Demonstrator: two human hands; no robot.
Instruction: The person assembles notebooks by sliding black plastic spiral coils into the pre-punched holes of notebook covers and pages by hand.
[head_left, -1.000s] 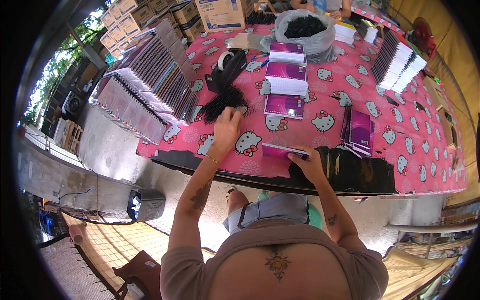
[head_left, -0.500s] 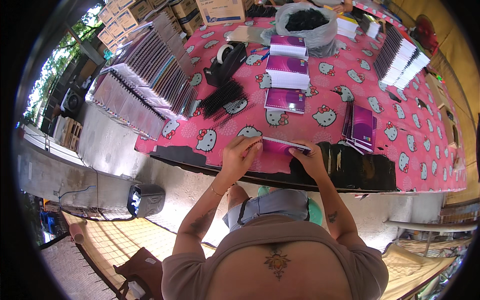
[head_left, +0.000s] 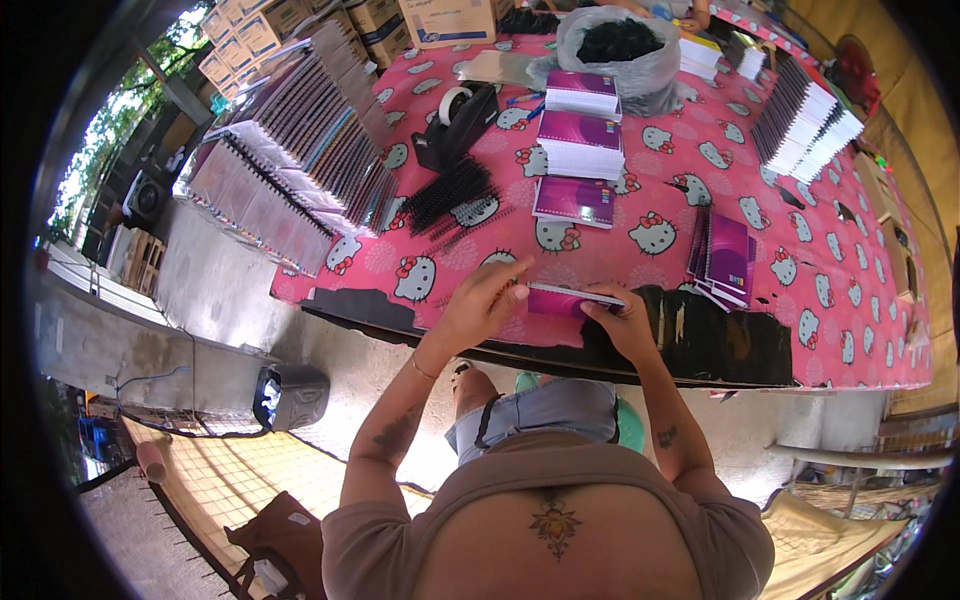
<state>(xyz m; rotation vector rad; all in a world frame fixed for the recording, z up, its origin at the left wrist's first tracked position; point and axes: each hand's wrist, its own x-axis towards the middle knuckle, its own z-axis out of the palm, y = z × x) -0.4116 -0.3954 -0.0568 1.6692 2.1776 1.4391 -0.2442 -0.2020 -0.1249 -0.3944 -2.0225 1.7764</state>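
A small purple-covered notebook [head_left: 556, 301] is held low over the table's near edge, its white page edge uppermost. My right hand [head_left: 622, 322] grips its right end, thumb on the cover and fingers behind. At the notebook's left end is my left hand [head_left: 482, 303], thumb close to the corner and index finger stretched out above it. Whether a thin coil lies between those fingers is too small to make out. Beyond my hands, a pile of loose black spiral coils [head_left: 450, 200] lies to the left. Stacks of purple notebooks [head_left: 580, 143] stand in the middle.
Tall stacks of spiral-bound notebooks [head_left: 310, 150] rise at left. A black tape dispenser [head_left: 455, 128] and a plastic bag of black coils [head_left: 615, 50] sit farther back. More purple notebooks [head_left: 727, 255] lie right, on the pink tablecloth [head_left: 655, 200]. Another person's hand [head_left: 695, 18] shows at the far edge.
My left index finger has straightened and lifted away from the notebook's left end. The notebook has shifted slightly to the right, with my right hand still gripping it.
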